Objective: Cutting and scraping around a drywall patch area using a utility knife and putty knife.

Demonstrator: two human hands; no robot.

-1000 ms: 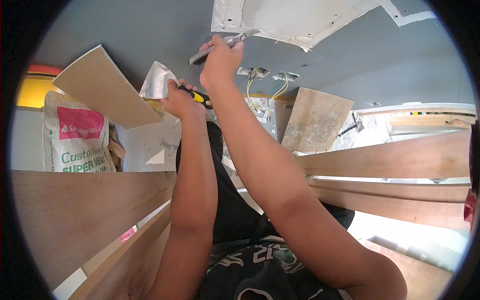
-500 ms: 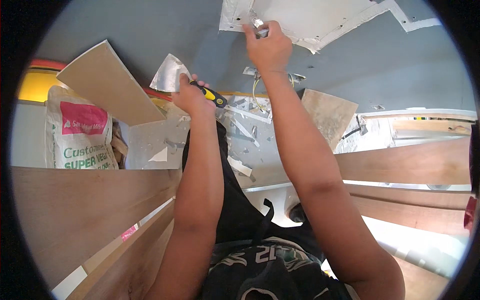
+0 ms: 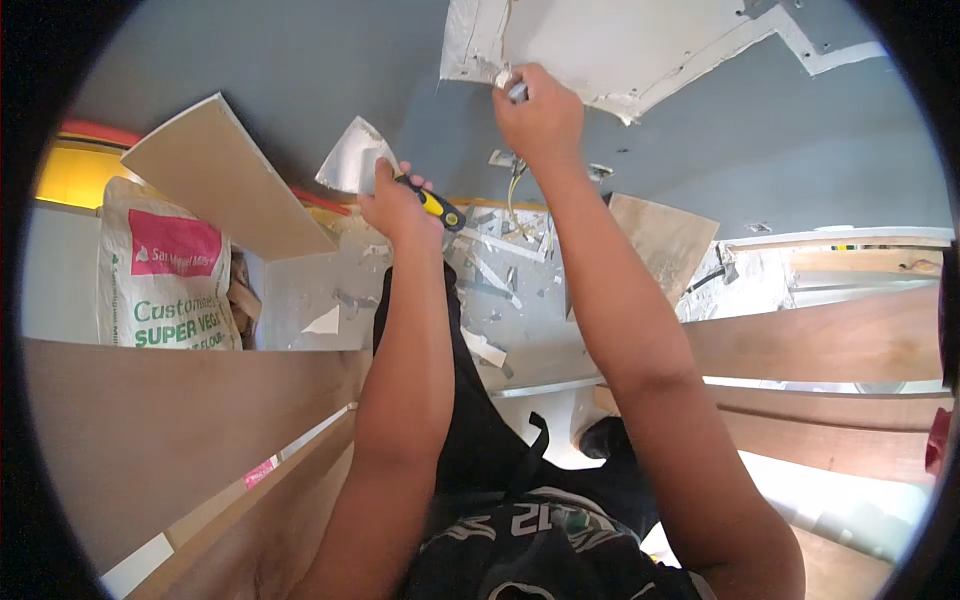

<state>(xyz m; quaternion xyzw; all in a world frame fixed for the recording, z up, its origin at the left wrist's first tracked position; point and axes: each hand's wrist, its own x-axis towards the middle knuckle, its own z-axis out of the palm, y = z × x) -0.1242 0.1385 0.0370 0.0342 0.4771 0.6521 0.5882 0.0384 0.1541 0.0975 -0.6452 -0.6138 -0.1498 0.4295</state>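
My left hand is closed around the black-and-yellow handle of a wide putty knife, its broad metal blade turned up toward the left. Closed fingers of my right hand grip a small putty knife with a pale handle; most of it is hidden by the hand. White compound shows at its tip, against the lower left corner of a white wall panel. Rough white filler lines the panel's edges, and several dark screw spots dot it. Grey wall surrounds the panel.
A board leans at the left beside a printed sack. Loose wires hang from a wall opening below my right hand. Scraps litter the ledge. Another board leans right; wooden planks flank me on both sides.
My right hand has drawn the small putty knife downward to the panel's lower left corner. The left hand still holds the wide knife, slightly lower and further right. The whole view has shifted a little.
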